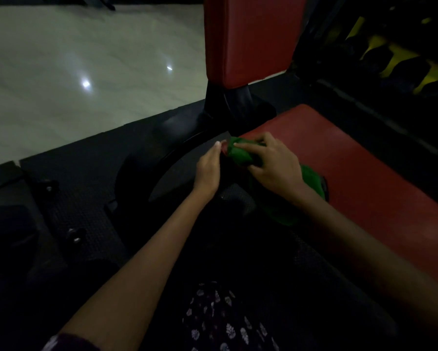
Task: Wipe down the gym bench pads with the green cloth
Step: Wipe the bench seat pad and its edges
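Rubber mat (pixel 91 188), pale glossy floor (pixel 86 59)

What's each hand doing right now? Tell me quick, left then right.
Left hand: open, fingers straight, at the corner of the seat pad, holding nothing.
Right hand: grips the green cloth, pressing it on the pad's corner.

The room is dark. A shiny pale floor (pixel 73 72) at ten o'clock shows two bright light spots. Black rubber mats (pixel 81 178) lie nearer. Yellow-and-black weights (pixel 395 59) sit at two o'clock
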Available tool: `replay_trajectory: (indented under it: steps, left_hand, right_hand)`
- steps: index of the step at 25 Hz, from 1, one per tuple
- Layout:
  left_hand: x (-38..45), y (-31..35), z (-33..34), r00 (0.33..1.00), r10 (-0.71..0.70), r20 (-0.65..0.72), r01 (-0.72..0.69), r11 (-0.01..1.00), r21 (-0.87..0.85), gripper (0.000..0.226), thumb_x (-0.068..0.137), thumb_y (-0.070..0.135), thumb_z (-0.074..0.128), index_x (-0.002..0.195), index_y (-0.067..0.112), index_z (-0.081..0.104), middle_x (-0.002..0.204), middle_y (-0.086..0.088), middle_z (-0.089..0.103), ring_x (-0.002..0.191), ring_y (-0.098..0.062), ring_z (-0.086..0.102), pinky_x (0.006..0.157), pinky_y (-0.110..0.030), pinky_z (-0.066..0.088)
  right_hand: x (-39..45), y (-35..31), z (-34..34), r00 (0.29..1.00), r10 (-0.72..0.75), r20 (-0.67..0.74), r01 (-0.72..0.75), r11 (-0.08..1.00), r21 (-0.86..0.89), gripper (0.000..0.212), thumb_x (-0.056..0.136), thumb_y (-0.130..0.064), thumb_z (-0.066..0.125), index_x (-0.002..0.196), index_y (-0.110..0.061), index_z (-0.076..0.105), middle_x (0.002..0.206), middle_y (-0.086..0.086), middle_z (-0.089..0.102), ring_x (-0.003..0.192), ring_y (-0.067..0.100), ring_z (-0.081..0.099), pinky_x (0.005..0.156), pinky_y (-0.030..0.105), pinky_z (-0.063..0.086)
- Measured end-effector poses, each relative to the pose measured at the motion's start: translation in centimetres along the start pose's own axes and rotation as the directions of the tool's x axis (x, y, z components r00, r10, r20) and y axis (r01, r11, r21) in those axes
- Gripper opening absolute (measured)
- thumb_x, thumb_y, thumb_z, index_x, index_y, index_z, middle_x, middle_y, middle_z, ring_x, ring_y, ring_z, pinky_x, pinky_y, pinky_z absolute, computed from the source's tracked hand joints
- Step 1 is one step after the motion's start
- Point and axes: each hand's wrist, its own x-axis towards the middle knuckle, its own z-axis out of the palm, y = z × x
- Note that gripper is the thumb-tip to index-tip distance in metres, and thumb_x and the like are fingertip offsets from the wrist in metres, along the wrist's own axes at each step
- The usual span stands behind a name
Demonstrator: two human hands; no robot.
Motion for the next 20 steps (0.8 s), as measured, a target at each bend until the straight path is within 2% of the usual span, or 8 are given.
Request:
replay_trajectory:
  steps: [2,4,7,9,12,14,17,20]
  left_hand:
    - [-0.9,0.0,1.1,0.996,0.087,0.022,-0.09,0.97,0.228,0.045,0.1,0.032,0.039,0.137,0.006,0.044,0.135,-0.011,0.051,0.125,-0.021,0.047,0.107,-0.032,0.034]
    - [-1.4,-0.3,1.8,0.991,0.115,0.065,-0.132,0.899,0.417,0.06,0.097,0.037,0.045,0.145,0.007,0.026,0.146,-0.01,0.037,0.133,-0.022,0.037,0.113,-0.04,0.025]
    - [-1.7,-0.2,2.2,0.992,0.12,0.046,-0.126,0.836,0.533,0.071,0.096,0.04,0.045,0.148,0.005,0.013,0.153,-0.011,0.025,0.14,-0.023,0.025,0.117,-0.044,0.012]
    - [-1.8,0.3,2.6,0.991,0.133,0.029,-0.122,0.774,0.621,0.069,0.096,0.038,0.042,0.148,0.004,0.013,0.154,-0.012,0.021,0.142,-0.024,0.02,0.117,-0.046,0.007]
    - [-1.3,1.2,3.0,0.947,0.306,0.099,-0.245,0.487,0.839,0.059,0.095,0.034,0.039,0.147,0.008,0.025,0.155,-0.006,0.023,0.144,-0.023,0.016,0.114,-0.055,0.003]
    - [-0.6,1.7,3.2,0.916,0.358,0.181,-0.315,0.36,0.878,0.057,0.094,0.034,0.039,0.145,0.009,0.031,0.153,-0.005,0.029,0.142,-0.023,0.021,0.113,-0.055,0.006]
    - [-0.1,2.2,3.7,0.945,0.242,0.218,-0.282,0.271,0.92,0.061,0.096,0.043,0.036,0.146,0.009,0.027,0.149,-0.01,0.034,0.136,-0.027,0.032,0.112,-0.051,0.016]
    - [1.3,3.4,5.7,0.979,0.098,0.18,-0.195,0.168,0.966,0.075,0.094,0.057,0.029,0.146,0.004,0.023,0.146,-0.016,0.035,0.129,-0.035,0.038,0.108,-0.05,0.023]
  right_hand:
    - [3.3,2.7,-0.1,0.997,0.058,0.053,-0.057,0.998,-0.015,0.045,0.089,-0.029,0.057,0.133,-0.035,0.051,0.12,0.006,0.048,0.107,0.025,0.05,0.079,0.035,0.044]
    - [6.7,5.4,-0.3,0.981,0.166,0.097,-0.158,0.984,-0.079,0.043,0.091,-0.034,0.055,0.134,-0.032,0.05,0.123,0.009,0.046,0.111,0.028,0.05,0.081,0.035,0.041]
    - [9.7,6.5,-0.4,0.95,0.275,0.147,-0.262,0.959,-0.103,0.042,0.091,-0.037,0.054,0.132,-0.029,0.051,0.125,0.013,0.046,0.113,0.032,0.051,0.087,0.037,0.042]
    - [9.1,5.5,-0.4,0.969,0.178,0.172,-0.165,0.983,-0.086,0.042,0.09,-0.038,0.055,0.131,-0.03,0.052,0.122,0.012,0.046,0.108,0.03,0.053,0.084,0.035,0.042]
    - [7.1,5.1,-0.7,0.97,-0.053,0.239,0.061,0.998,-0.029,0.044,0.091,-0.03,0.054,0.134,-0.032,0.048,0.124,0.007,0.043,0.104,0.025,0.053,0.076,0.031,0.039]
    - [8.6,7.5,-1.6,0.942,-0.072,0.329,0.119,0.985,-0.123,0.045,0.092,-0.026,0.051,0.136,-0.034,0.045,0.131,0.007,0.04,0.11,0.026,0.051,0.079,0.032,0.04]
    - [12.5,12.8,-2.7,0.906,0.128,0.404,0.003,0.951,-0.309,0.046,0.095,-0.027,0.046,0.14,-0.035,0.04,0.147,0.016,0.03,0.127,0.035,0.041,0.097,0.04,0.04]
    - [13.5,13.8,-1.9,0.904,0.149,0.401,-0.045,0.965,-0.258,0.045,0.095,-0.028,0.045,0.139,-0.035,0.042,0.142,0.014,0.035,0.122,0.036,0.045,0.092,0.038,0.041]
